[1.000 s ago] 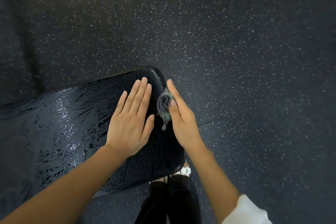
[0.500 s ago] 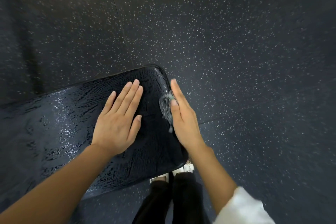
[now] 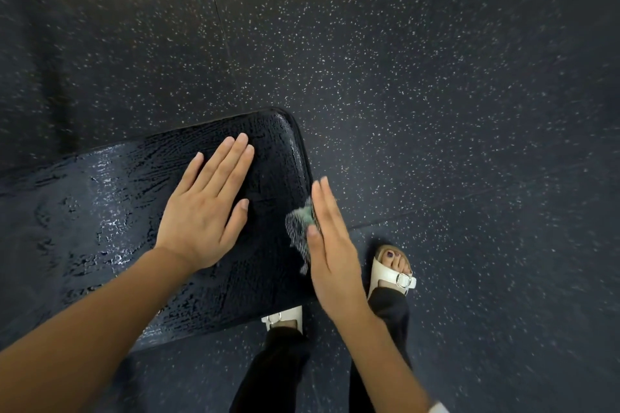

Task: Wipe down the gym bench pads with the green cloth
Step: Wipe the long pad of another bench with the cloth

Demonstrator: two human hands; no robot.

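A black gym bench pad (image 3: 100, 211) fills the lower left, its top streaked with wet marks. My left hand (image 3: 204, 208) lies flat on the pad near its right end, fingers straight. My right hand (image 3: 332, 245) stands edge-on against the pad's right side. With straight fingers it presses a green cloth (image 3: 300, 228) to that side edge, the thumb lying over the cloth. Most of the cloth is hidden behind the palm.
Dark speckled rubber floor (image 3: 436, 94) surrounds the bench. My feet in white sandals stand below the pad's end, the right foot (image 3: 392, 271) beside the right hand and the left foot (image 3: 283, 318) half under the pad.
My right hand and the cloth have slid along the pad's right side edge toward me. My left hand has moved slightly left on the pad. My right foot has come into view.
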